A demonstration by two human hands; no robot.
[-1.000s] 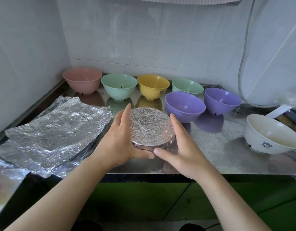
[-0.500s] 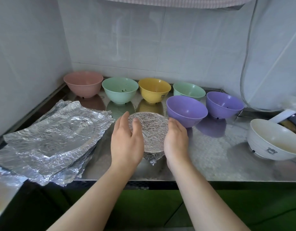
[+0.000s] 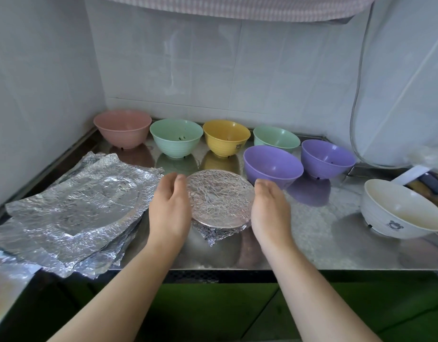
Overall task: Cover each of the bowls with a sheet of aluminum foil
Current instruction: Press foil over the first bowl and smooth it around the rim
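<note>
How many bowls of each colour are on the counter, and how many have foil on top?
Pink bowl: 1
Green bowls: 2
Yellow bowl: 1
Purple bowls: 2
White bowl: 1
Foil-covered bowl, colour hidden: 1
Total: 8 bowls, 1 covered, 7 open.

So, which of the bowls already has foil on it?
Only the foil-covered bowl between the left hand and right hand; the coloured ones behind are uncovered.
</note>
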